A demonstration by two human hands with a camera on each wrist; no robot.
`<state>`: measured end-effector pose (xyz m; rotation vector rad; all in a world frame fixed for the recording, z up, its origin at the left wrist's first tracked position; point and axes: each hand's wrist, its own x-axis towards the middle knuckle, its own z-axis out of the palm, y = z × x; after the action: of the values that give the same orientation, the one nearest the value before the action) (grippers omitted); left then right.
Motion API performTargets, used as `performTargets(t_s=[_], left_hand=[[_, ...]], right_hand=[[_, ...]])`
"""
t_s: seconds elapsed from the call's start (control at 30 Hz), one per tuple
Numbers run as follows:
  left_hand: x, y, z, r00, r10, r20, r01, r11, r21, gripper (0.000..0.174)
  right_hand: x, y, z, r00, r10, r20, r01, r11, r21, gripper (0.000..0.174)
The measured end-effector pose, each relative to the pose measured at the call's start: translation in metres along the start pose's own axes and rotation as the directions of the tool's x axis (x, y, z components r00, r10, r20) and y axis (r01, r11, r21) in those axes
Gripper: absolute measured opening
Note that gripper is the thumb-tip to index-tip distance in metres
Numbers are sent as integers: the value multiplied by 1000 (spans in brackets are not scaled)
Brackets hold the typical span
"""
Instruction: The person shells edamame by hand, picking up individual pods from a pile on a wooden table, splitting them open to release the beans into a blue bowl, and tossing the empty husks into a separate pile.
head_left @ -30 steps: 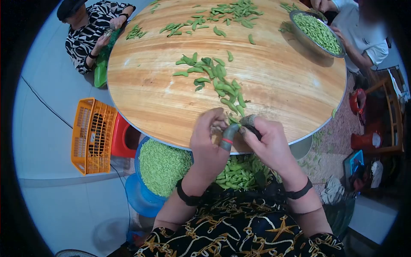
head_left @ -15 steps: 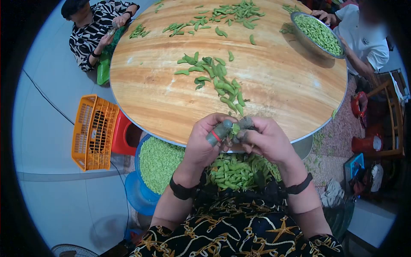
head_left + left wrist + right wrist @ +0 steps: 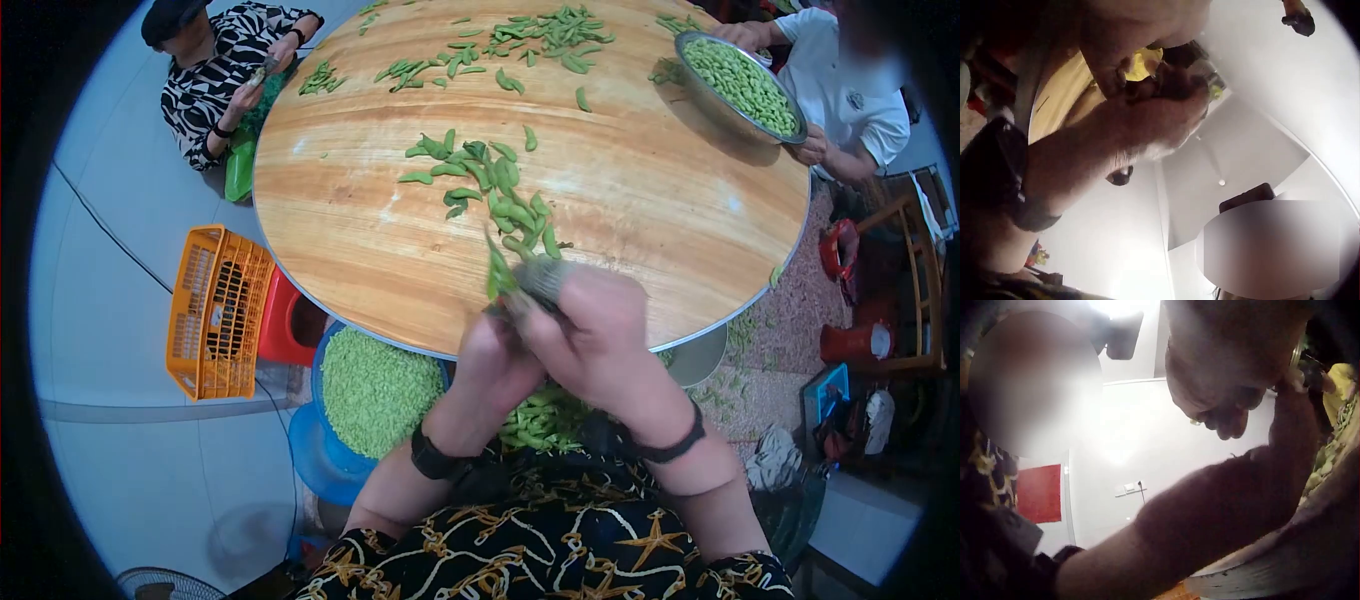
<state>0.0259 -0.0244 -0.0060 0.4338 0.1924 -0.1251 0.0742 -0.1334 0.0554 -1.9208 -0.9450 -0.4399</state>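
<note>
Over the table's near edge my two hands are together in the head view, slightly blurred. My right hand (image 3: pixel 600 320), with a grey-green cover on its finger, lies partly over my left hand (image 3: pixel 490 365) and pinches at green edamame pods (image 3: pixel 498 268) that point up past the fingertips. My left hand grips the pods from below, its fingers mostly hidden by the right. Just beyond, a loose heap of edamame pods (image 3: pixel 515 212) lies on the round wooden table (image 3: pixel 360 270). In the left wrist view curled fingers (image 3: pixel 1175 94) show darkly.
A blue basin of shelled beans (image 3: pixel 380 390) stands at lower left, with more pods (image 3: pixel 540 420) at my lap. An orange crate (image 3: pixel 215 315) and red stool (image 3: pixel 285 315) are on the left. Across the table, one person (image 3: pixel 225 80) sits left; another holds a metal bowl (image 3: pixel 740 90) of beans.
My hands came close together over the table edge, then moved left and up, the right now over the left, with pods showing at the fingertips. The person at right now has both hands on the bowl.
</note>
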Motion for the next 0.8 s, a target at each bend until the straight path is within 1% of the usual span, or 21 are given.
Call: performTargets(t_s=[0.03, 0.07, 0.1, 0.13, 0.17, 0.2, 0.23, 0.27, 0.3, 0.33, 0.37, 0.4, 0.47, 0.5, 0.53, 0.6, 0.67, 0.7, 0.73, 0.77, 0.8], left_hand=[[2, 8, -6, 1000, 1, -3, -1, 1000, -4, 33], [5, 21, -15, 998, 25, 57, -24, 1000, -19, 29], [7, 32, -21, 992, 51, 116, -47, 998, -36, 27], [8, 41, -17, 992, 57, 114, -52, 998, -43, 27], [6, 49, -8, 972, 226, 61, -234, 928, 289, 28], [6, 53, -3, 919, 390, 67, -350, 724, 595, 28], [10, 55, -6, 876, 461, 141, -394, 518, 759, 29], [14, 56, -4, 874, 466, 141, -398, 517, 758, 29], [18, 56, -2, 780, 482, 399, -461, 11, 887, 32], [21, 54, 1, 696, 359, 622, -421, -497, 759, 34], [18, 49, 7, 756, 347, 555, -337, -521, 784, 40], [17, 51, 12, 750, 357, 557, -333, -525, 784, 40], [16, 54, 17, 734, 164, 658, -341, -749, 567, 44], [16, 54, 15, 739, 143, 658, -326, -779, 536, 46], [16, 54, 12, 744, 150, 651, -319, -777, 543, 46], [17, 55, 9, 743, 99, 662, -288, -845, 450, 45], [17, 57, 8, 746, 98, 659, -287, -845, 451, 44], [17, 57, 8, 747, 96, 658, -290, -844, 452, 43], [18, 58, 7, 746, 95, 659, -291, -844, 451, 43], [18, 57, 7, 752, 182, 634, -309, -751, 583, 39], [18, 56, 6, 761, 263, 593, -325, -637, 699, 35]], right_hand=[[-1, -7, -20, 976, 29, 214, -61, 987, 146, 8], [-4, -9, -34, 907, 26, 420, -154, 950, 272, 8], [-12, -4, -41, 904, 27, 426, -157, 949, 273, 8], [-19, 3, -46, 841, 59, 539, -249, 924, 289, 11], [-24, 8, -46, 760, 82, 645, -344, 892, 292, 13], [-25, 13, -39, 756, 84, 649, -349, 891, 291, 13], [-22, 20, -30, 842, 287, 457, -353, 933, 65, 16], [-18, 27, -22, 887, 416, 202, -390, 907, -160, 18], [-12, 36, -14, 891, 406, 205, -379, 912, -158, 18], [-7, 43, -5, 895, 407, 185, -354, 898, -262, 19], [-4, 49, 3, 898, 407, 166, -329, 872, -362, 20], [-2, 53, 9, 902, 396, 170, -318, 877, -360, 20], [2, 60, 18, 888, 417, 193, -309, 853, -421, 19], [3, 61, 19, 887, 414, 204, -302, 855, -421, 19], [3, 61, 20, 886, 414, 207, -299, 854, -426, 19], [5, 62, 21, 886, 412, 214, -294, 855, -428, 18], [7, 66, 18, 867, 447, 221, -354, 863, -359, 15], [5, 69, 15, 867, 447, 220, -354, 864, -359, 15], [2, 72, 13, 878, 446, 174, -397, 881, -256, 14], [-1, 74, 11, 883, 451, 130, -432, 889, -149, 13], [-2, 71, 8, 881, 455, 131, -435, 887, -152, 13]])
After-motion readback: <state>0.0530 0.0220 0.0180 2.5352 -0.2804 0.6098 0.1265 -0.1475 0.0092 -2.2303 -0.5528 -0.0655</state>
